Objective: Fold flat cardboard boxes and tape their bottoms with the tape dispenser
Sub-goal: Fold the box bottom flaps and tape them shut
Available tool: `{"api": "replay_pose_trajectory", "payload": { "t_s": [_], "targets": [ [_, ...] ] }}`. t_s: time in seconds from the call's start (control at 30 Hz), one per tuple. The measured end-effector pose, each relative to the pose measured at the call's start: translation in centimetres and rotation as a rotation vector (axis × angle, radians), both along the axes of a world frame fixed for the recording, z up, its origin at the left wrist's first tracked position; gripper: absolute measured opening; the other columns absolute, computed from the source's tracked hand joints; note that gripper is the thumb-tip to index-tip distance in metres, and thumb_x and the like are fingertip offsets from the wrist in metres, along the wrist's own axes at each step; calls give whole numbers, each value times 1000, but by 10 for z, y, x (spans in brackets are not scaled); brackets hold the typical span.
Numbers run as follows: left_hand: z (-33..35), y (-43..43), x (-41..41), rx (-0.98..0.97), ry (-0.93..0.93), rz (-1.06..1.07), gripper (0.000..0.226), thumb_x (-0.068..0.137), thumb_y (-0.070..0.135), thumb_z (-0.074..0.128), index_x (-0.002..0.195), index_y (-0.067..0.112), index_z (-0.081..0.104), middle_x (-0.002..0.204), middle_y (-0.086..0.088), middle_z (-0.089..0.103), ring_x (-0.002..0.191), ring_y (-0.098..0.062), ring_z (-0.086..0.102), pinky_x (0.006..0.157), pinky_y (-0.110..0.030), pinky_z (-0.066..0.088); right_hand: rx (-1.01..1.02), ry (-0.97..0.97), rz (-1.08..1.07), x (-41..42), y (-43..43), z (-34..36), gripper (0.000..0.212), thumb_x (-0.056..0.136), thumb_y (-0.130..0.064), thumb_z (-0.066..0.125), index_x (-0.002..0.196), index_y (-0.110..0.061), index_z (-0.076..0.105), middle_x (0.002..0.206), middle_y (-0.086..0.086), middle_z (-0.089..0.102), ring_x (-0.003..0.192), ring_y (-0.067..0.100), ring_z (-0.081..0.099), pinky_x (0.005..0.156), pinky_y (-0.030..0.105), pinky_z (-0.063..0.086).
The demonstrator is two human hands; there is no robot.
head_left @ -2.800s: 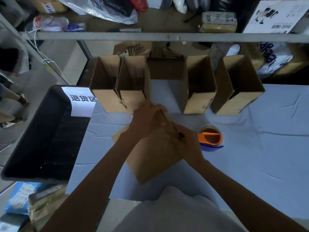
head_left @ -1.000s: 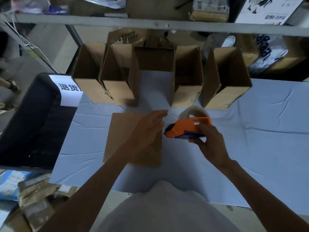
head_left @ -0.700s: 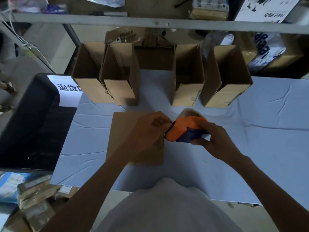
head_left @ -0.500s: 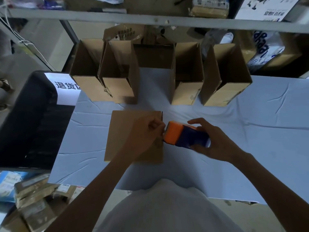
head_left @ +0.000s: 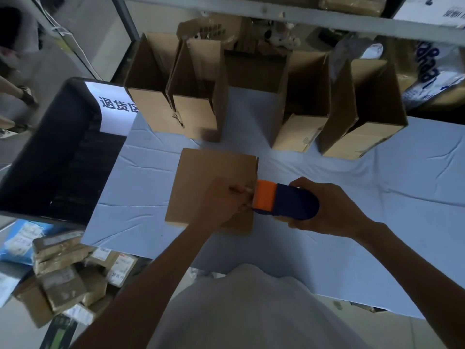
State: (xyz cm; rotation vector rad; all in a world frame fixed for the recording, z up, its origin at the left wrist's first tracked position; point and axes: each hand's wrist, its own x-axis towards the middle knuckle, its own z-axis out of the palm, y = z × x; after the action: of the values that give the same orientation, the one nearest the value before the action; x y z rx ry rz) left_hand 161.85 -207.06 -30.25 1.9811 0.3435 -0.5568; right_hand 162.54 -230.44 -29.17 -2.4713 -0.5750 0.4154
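- Cardboard box [head_left: 211, 177]: it lies on the table [head_left: 377, 197] in front of me, its broad brown face up, near the middle of the pale blue cloth.
- My left hand [head_left: 221, 205]: it rests on top of the box. The fingers are bent and the fingertips [head_left: 245, 190] are drawn together at the box's right edge, against the orange end of the tape dispenser. I cannot tell whether they pinch a tape end or only press down.
- My right hand [head_left: 327, 210]: the fingers and thumb are wrapped round the dark blue body of the tape dispenser [head_left: 286, 204].
- Tape dispenser: it is held level, just right of the box, with its orange end touching the box's right edge.
- Standing boxes: four open ones stand upright in a row at the back of the table. Two [head_left: 151, 109] [head_left: 198, 114] touch each other on the left and two [head_left: 302, 132] [head_left: 362, 117] are on the right.
- Black bin [head_left: 57, 157]: it is beside the table's left edge and has a white label [head_left: 113, 107] at its far corner.
- Parcels [head_left: 63, 273]: wrapped ones are piled on the floor at lower left.
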Motion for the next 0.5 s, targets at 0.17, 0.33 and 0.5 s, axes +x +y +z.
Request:
{"api": "replay_pose_trajectory", "payload": {
  "t_s": [0.17,0.33,0.5],
  "targets": [
    [0,1,3,50,-6,8,29,85,11,62,60,25,59,60,5,62,61,-13,63,71,-35,57,50,-48,99,6,-2,-1,65,61,-51,84,116,-29,55,98,-19,65,86,1,62,69,12,50],
    [-1,-4,6,159,-48,-8,30,81,9,61,57,27,59,62,7,61,64,-12,61,65,-29,55,8,-85,174,8,-10,-2,60,62,-43,84,113,-25,58,96,-14,67,83,7,63,69,19,53],
    [-8,15,8,200,-127,18,11,74,3,58,69,5,68,74,-11,68,74,-24,65,75,-41,55,-68,-140,113,3,-33,-4,54,59,-50,82,105,-33,59,86,-17,67,75,7,63,62,29,55]
  ]
}}
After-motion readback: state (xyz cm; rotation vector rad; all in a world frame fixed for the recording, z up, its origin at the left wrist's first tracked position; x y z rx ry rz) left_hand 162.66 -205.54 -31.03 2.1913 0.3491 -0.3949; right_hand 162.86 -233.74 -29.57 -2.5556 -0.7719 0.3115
